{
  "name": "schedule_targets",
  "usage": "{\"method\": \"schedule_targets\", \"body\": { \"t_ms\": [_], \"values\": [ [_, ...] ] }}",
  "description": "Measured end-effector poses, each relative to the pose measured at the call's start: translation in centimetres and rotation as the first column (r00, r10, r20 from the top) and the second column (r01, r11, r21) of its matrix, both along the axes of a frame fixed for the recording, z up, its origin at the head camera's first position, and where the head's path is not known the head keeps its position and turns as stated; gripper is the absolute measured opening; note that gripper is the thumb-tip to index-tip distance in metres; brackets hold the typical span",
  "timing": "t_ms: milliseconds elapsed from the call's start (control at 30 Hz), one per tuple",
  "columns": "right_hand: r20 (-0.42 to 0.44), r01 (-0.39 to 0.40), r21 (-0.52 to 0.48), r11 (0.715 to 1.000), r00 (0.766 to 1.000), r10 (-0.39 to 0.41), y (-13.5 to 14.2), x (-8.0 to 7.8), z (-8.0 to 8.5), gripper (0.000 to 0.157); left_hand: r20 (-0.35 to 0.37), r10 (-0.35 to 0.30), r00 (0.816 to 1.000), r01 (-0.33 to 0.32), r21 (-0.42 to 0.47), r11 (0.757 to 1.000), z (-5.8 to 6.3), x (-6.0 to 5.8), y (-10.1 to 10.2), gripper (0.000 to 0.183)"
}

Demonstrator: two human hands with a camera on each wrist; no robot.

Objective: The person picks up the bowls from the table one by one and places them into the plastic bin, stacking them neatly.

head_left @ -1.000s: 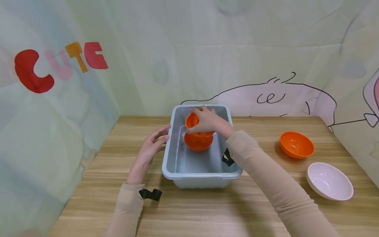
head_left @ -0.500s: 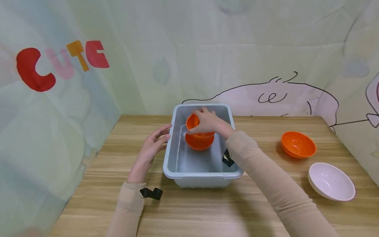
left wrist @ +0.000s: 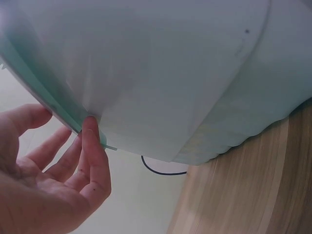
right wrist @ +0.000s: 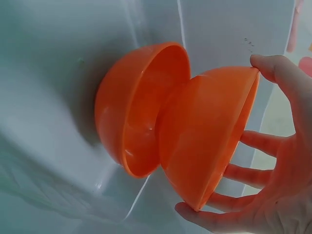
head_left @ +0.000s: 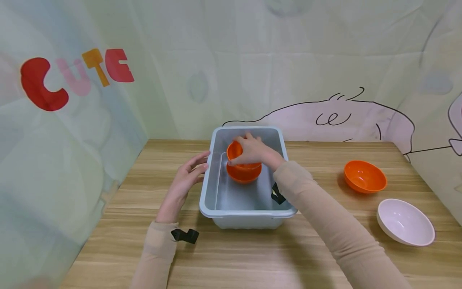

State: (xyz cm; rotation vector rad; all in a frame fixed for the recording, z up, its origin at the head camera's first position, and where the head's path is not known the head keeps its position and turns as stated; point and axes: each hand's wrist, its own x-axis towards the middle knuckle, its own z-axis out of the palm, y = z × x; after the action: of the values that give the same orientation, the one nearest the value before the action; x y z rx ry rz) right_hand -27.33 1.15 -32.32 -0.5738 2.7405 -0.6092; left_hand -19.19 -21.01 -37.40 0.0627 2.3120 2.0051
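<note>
My right hand (head_left: 252,151) holds an orange bowl (right wrist: 207,122) by its rim, inside the grey-blue plastic bin (head_left: 249,214). In the right wrist view, the thumb is at one side of the rim and the fingers are spread across its mouth. That bowl is tilted, its base dipping into a second orange bowl (head_left: 244,176) on the bin's floor. My left hand (head_left: 182,182) is at the bin's left side. The left wrist view shows its fingertips (left wrist: 91,124) touching the bin just under the rim, fingers loosely bent.
To the right of the bin, another orange bowl (head_left: 365,177) and a white bowl (head_left: 406,222) stand on the wooden table (head_left: 231,257). A printed cloth backdrop (head_left: 187,80) rises behind and on both sides of the table.
The right hand and its orange bowl have sunk very slightly towards the lower bowl. The left hand stays at the bin's side. The whole view has shifted slightly.
</note>
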Motion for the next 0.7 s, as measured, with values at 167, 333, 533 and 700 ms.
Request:
{"method": "schedule_targets", "body": {
  "t_ms": [167,333,533,700],
  "values": [
    [0.002,-0.005,0.013,1.0,1.0,0.005,-0.15,-0.13,-0.26,0.082,0.001,-0.002,1.0,0.002,-0.01,1.0,-0.1,-0.21,-0.03,0.048],
    [0.011,-0.007,0.031,0.999,1.0,0.007,-0.28,-0.25,-0.43,0.082,0.005,0.002,1.0,-0.002,-0.008,1.0,-0.25,-0.27,-0.08,0.047],
    [0.016,-0.009,0.042,0.999,1.0,0.009,-0.2,-0.18,-0.54,0.083,0.0,-0.008,1.0,0.008,0.002,1.0,-0.28,-0.26,-0.06,0.048],
    [0.022,-0.021,0.034,0.999,1.0,0.02,-0.24,-0.14,-0.63,0.082,0.003,-0.003,1.0,0.003,-0.002,1.0,-0.21,-0.31,-0.12,0.048]
  ]
}}
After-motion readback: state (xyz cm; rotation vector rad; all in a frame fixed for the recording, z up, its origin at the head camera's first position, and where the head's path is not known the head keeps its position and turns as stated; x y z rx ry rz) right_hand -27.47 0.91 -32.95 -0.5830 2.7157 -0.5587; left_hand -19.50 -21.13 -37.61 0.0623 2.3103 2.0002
